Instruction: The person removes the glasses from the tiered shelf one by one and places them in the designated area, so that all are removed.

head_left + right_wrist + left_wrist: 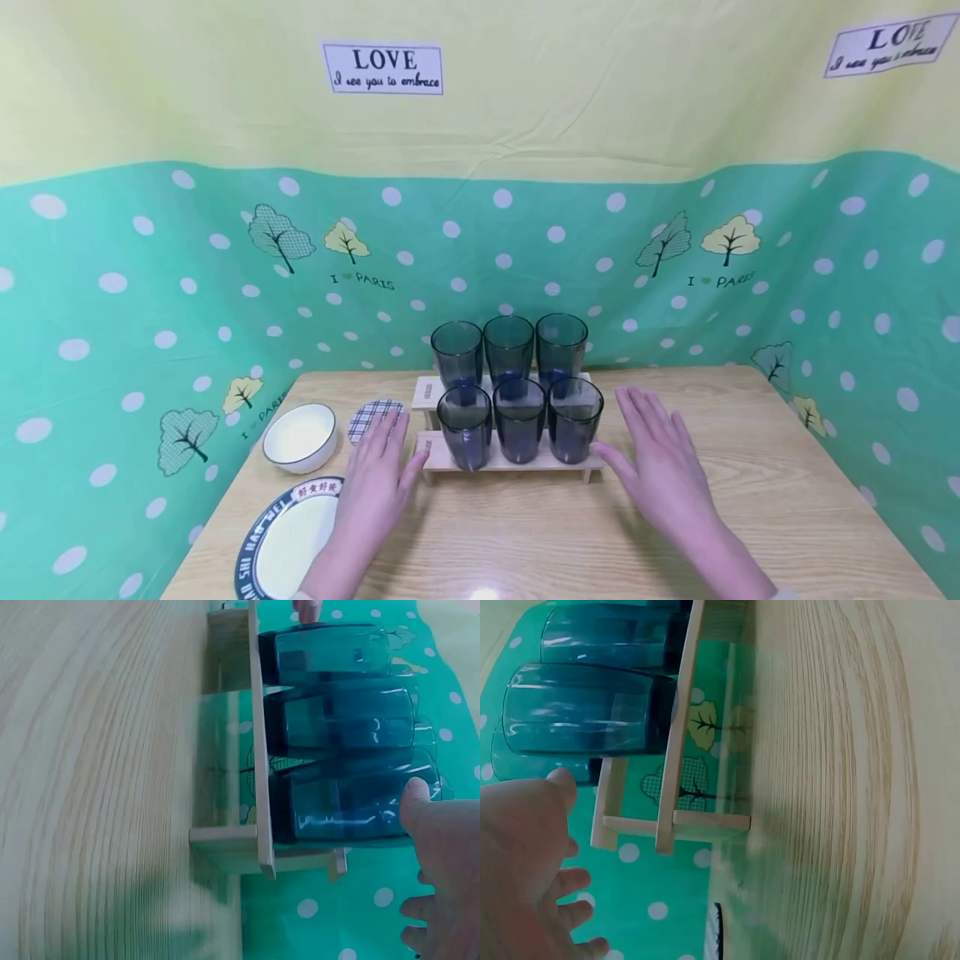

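Observation:
Two rows of dark tinted drinking glasses stand upright on a two-step wooden rack (510,464), three to each row. My left hand (375,492) is beside the rack's left end, fingers extended and nothing held. Its thumb points toward the front left glass (467,429); a small gap shows between them in the head view. On the opposite side, my right hand (663,467) has its fingers straight and the thumb spread. That thumb overlaps the front right glass (345,799) in the right wrist view; whether it touches, I cannot tell. Between the outer two is the front middle glass (520,425).
A white bowl (300,437) and a blue-rimmed plate (258,533) lie on the left of the wooden table (780,500). A checked round coaster (367,414) lies behind my left hand. Green dotted cloth (502,242) hangs around the table's back and sides.

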### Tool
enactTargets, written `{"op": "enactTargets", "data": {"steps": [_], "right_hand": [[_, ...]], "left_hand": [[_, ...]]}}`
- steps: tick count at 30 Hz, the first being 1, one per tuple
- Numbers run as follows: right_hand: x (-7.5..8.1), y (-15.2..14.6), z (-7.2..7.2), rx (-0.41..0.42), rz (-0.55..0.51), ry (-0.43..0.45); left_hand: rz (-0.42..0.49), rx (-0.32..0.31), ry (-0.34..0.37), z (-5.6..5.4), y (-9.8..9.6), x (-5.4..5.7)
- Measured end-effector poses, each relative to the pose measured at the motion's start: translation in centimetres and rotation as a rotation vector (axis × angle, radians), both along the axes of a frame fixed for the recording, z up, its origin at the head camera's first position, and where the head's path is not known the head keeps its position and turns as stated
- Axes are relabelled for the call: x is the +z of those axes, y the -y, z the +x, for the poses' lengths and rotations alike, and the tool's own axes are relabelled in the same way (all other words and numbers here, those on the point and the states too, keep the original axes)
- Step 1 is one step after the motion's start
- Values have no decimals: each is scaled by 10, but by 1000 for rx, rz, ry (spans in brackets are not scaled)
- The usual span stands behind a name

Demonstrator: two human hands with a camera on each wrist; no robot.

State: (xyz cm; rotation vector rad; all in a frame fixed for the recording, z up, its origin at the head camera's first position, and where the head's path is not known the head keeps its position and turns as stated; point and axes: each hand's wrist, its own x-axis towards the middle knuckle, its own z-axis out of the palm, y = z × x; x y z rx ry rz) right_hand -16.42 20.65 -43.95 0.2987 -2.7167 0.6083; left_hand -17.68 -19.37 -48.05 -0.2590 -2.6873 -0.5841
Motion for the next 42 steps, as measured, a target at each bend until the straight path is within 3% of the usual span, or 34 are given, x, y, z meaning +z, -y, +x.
{"op": "enactTargets", "data": {"steps": [7,14,23,31,42], "right_hand": [[0,8,-4,4,-74,-36],[6,13,-6,-34,-203,83],[12,16,-11,-14,-319,184],[13,18,-18,48,-446,229],[9,30,-24,42,-526,292]], "left_hand": [[99,9,-12,-5,-6,-7],[201,23,33,-8,-14,-17],[292,51,107,-11,-25,-26],[363,55,172,-12,-27,-29],[417,53,226,-13,-30,-44]]}}
